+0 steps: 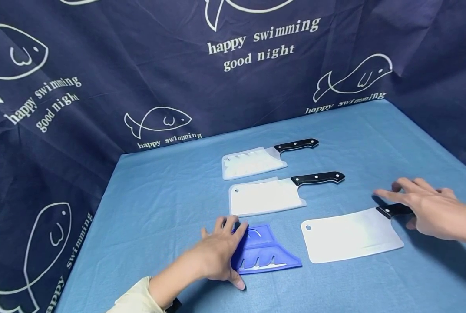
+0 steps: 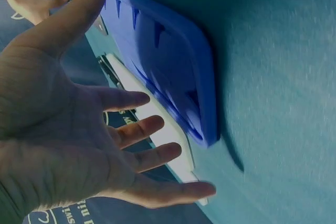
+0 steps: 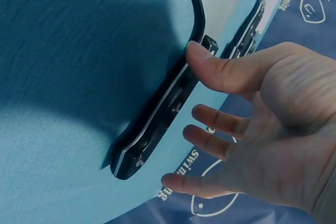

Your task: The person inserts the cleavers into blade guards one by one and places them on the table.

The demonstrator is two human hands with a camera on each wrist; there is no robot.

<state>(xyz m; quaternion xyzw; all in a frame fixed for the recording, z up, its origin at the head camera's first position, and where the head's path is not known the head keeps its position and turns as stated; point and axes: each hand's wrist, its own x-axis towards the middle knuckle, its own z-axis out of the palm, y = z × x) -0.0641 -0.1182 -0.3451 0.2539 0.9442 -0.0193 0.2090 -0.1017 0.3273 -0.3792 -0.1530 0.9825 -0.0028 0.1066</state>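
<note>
A blue plastic blade cover with a row of slots lies flat near the front of the table. Above its left end spreads my left hand, fingers apart and not wrapped round it; whether a fingertip touches it is unclear. To the right lies a bare cleaver, its blade flat and its black riveted handle pointing right. My right hand hovers over that handle with spread fingers. In the right wrist view the thumb is close to the handle's blade end; contact cannot be told.
Two more cleavers lie farther back in pale blade covers, a nearer one and a farther one, black handles to the right. A blue cloth covers the table. Dark blue printed fabric hangs behind it.
</note>
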